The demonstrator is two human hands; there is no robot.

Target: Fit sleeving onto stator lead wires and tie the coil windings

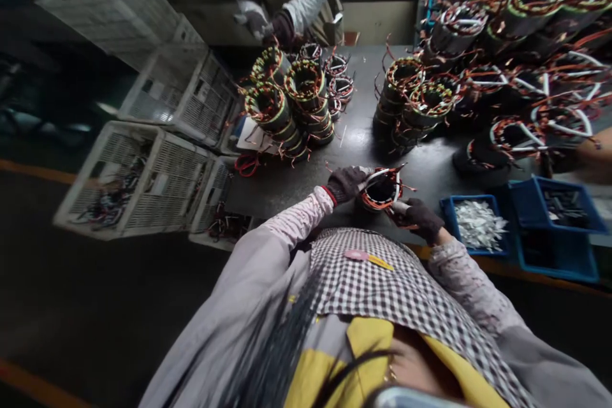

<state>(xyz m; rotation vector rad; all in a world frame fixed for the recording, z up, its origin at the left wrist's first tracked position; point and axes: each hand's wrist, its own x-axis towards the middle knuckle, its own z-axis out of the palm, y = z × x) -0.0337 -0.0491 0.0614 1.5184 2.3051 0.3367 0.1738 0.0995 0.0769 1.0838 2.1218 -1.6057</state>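
A motor stator point(381, 190) with copper-orange windings and white sleeving around its top stands at the near edge of the dark table. My left hand point(348, 183), in a dark glove with pale fingertips, is closed on its left rim by the white sleeving. On the near right side, the gloved fingers of my right hand point(415, 215) close on the stator's edge and its wires. Thin lead ends stick out from the far and right sides of the rim. The stator's lower body is mostly hidden.
Stacked stators point(306, 86) stand ahead left, others point(406, 92) ahead right. A blue bin point(447, 204) of white pieces and a blue bin point(526, 201) of dark pieces sit at right. White crates point(143, 185) line the left. Across the table stands another person point(306, 0).
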